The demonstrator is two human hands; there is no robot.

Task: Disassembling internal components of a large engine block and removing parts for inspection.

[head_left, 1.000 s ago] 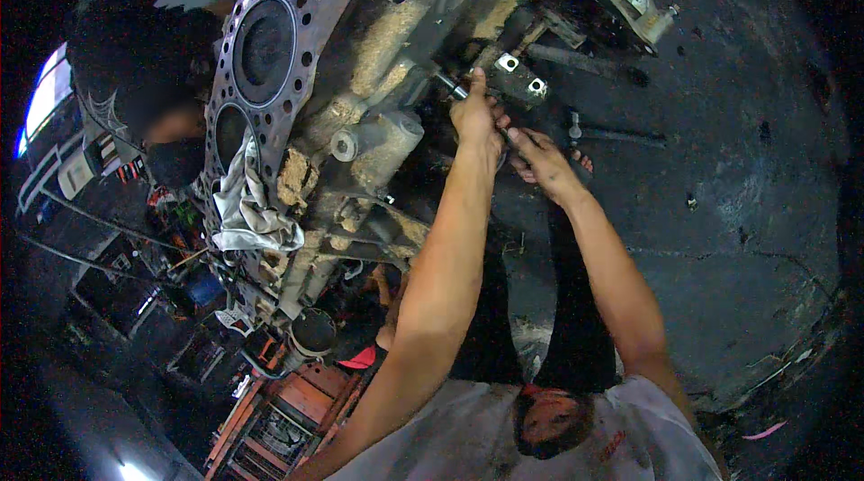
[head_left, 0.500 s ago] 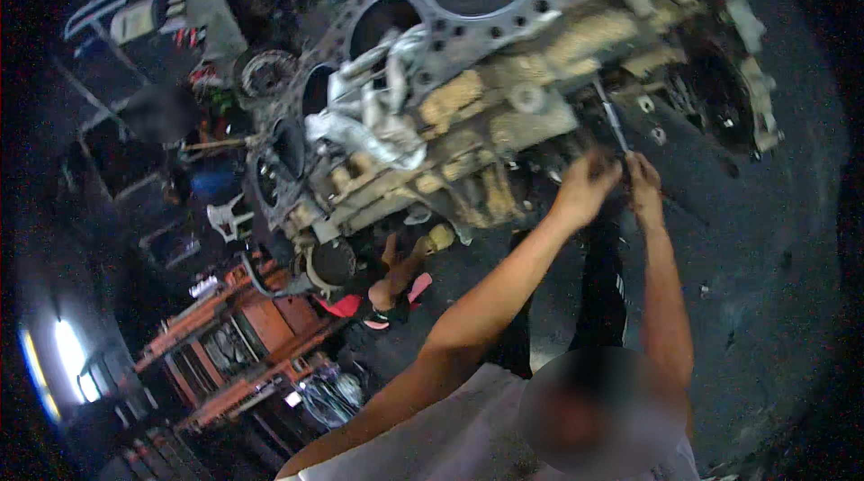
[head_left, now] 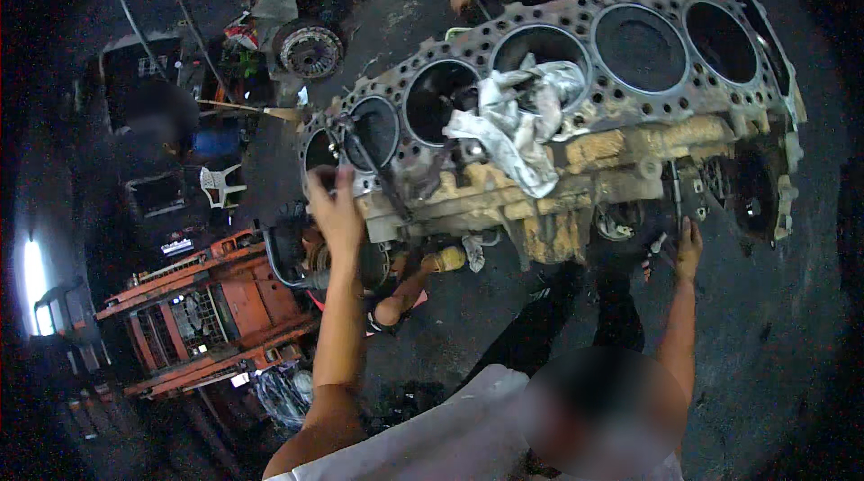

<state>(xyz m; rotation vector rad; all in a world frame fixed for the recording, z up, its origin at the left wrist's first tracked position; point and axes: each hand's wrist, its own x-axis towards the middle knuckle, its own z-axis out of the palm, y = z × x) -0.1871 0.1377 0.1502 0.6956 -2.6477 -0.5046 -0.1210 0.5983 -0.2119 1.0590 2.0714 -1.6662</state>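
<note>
While our R grip (head_left: pixel 688 253) is closed on the rod (head_left: pixel 677 188), our half-open, seemingly empty L grip (head_left: pixel 337 218) hangs beside the dark bar (head_left: pixel 380 169), prob. mid tool-fetch, next needing a firm clasp.

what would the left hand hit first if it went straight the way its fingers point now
Probably the engine block, at the rim of its leftmost cylinder bore, just left of the dark long tool; the left hand's height over the block is hard to judge.
</note>
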